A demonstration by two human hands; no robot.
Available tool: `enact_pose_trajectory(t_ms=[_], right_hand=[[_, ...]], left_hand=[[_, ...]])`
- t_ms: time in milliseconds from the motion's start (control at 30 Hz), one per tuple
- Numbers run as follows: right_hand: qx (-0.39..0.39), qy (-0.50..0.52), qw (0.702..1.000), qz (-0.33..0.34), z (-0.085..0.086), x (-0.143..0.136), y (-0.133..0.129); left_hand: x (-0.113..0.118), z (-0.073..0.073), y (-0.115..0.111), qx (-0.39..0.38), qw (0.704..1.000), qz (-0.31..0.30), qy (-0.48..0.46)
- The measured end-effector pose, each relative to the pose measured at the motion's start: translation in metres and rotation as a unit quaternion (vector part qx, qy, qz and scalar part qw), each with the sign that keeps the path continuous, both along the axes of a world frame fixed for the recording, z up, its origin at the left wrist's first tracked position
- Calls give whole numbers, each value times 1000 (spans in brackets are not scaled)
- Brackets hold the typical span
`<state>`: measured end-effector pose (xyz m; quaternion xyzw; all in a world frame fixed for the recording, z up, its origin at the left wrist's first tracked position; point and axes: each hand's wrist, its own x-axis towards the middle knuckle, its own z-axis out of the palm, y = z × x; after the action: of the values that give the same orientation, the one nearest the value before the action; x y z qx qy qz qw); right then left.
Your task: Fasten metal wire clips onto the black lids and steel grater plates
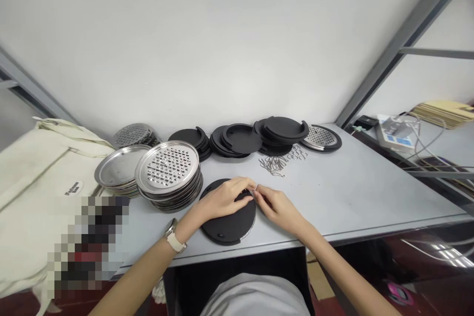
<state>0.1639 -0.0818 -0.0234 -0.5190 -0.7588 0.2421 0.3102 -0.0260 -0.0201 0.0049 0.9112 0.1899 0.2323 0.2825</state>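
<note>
A black round grater holder (pixel 225 224) lies on the table before me, a thin strip of metal showing along its lower right edge. My left hand (pixel 231 197) rests over its upper part, the thumb and bent fingers gripping near the right rim. Right beside that rim, my right hand (pixel 274 207) has its thumb and fingers pinched together, meeting the left fingertips. Whatever is in that pinch is too small to make out. Behind the hands lie a pile of small metal hooks (pixel 273 165) and several metal rings (pixel 297 153).
Stacked metal grater discs (pixel 168 168) and plain metal discs (pixel 122 168) stand to the left. Stacks of black holders (pixel 242 139) line the wall, with a grater disc in a black holder (pixel 321 138) at their right end. A cream bag (pixel 44 182) sits far left; a metal frame (pixel 400 44) rises right.
</note>
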Motion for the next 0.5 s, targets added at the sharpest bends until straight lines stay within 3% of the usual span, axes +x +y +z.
enact_pose_trajectory(t_ms=[500], right_hand=[[-2, 5, 1000, -12, -1, 0, 1]], left_hand=[[-1, 1, -1, 5, 1000, -5, 5]])
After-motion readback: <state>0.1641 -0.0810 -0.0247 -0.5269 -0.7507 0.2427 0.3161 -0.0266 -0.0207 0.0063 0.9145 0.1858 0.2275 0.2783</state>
